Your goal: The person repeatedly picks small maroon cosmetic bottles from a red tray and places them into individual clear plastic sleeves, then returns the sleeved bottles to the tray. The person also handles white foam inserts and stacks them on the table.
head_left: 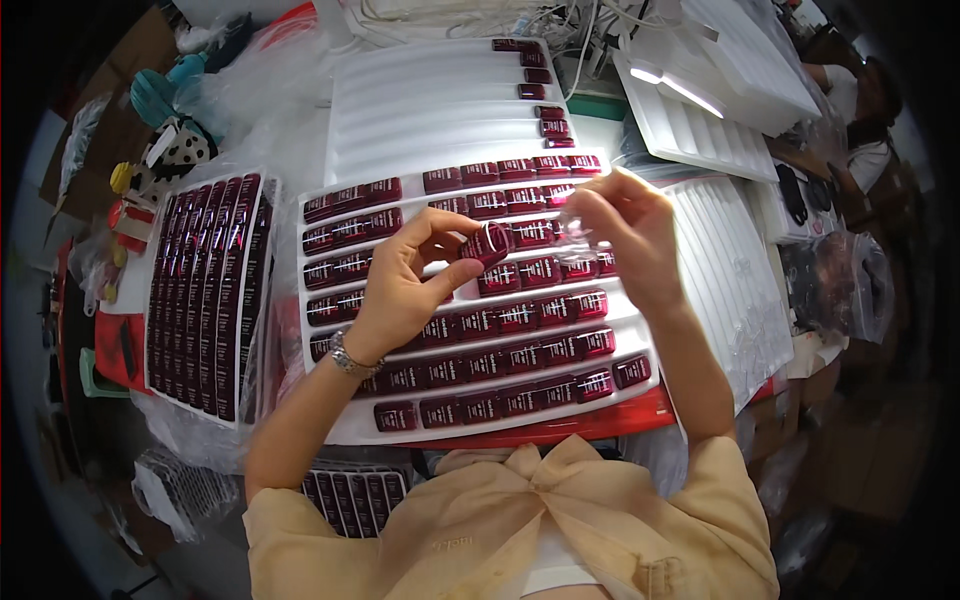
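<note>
Over the white tray point(628, 335), back from the table's near edge point(630, 412): dark-red container point(487, 245) | left hand point(410, 285) pinches it; right hand point(635, 230) blurred, grip unclear | slack fingertips could drop it onto the rows point(517, 319) beneath.

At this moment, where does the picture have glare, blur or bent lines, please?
Head view: the lamp glares white, and small highlights shine on the dark red bottles; same head view: the right hand has blurred fingertips, the left hand looks sharper; also head view: the white tray has bowed edges, the picture's corners are black.
</note>
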{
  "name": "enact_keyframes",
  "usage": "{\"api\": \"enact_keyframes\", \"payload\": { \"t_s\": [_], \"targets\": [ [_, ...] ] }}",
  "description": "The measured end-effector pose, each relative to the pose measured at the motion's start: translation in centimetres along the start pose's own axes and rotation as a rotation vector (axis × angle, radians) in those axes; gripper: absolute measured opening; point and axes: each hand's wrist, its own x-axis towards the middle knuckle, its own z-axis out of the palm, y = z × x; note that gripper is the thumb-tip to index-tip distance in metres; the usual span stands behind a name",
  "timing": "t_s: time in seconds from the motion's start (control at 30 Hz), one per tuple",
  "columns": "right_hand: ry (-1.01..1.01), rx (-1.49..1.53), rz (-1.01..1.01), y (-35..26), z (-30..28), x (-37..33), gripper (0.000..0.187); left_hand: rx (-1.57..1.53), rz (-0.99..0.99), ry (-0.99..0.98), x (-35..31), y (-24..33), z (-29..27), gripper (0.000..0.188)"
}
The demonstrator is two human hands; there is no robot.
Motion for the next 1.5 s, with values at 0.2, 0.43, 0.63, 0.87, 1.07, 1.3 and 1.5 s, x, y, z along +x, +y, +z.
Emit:
{"api": "enact_keyframes", "payload": {
  "t_s": [0.2, 0.43, 0.63, 0.87, 1.07, 1.3, 1.5],
  "targets": [
    [0.129, -0.54, -0.547, 2.0, 5.4, 2.3, 0.024, -0.052, 0.056, 0.183, -0.5, -0.2, 1.8, 0.031],
    [-0.147, -0.51, -0.233, 0.5, 4.9, 0.7, 0.02, 0.205, 0.039, 0.196, -1.0, 0.2, -1.8, 0.028],
    [-0.433, -1.026, -0.149, 3.4, 4.5, -1.2, 0.038, 0.874, 0.283, -0.021, 0.7, -2.4, -2.9, 0.031],
    [-0.387, -0.643, 0.169, 0.5, 2.1, -1.0, 0.025, 0.917, 0.292, 0.022, -1.1, -0.7, -3.2, 0.035],
    [-0.454, -0.261, 0.349, 1.1, 2.0, -0.8, 0.042, 0.901, 0.164, -0.049, -2.7, -0.9, -3.3, 0.028],
    [-0.467, -0.258, 0.356, 0.8, 2.2, -1.5, 0.04, 0.905, 0.244, -0.063, -2.9, 0.2, -2.5, 0.034],
    [-0.577, -0.72, 0.008, 0.4, 4.2, -2.1, 0.037, 0.428, 0.17, -0.164, -3.4, 1.1, -0.6, 0.033]
  ]
}}
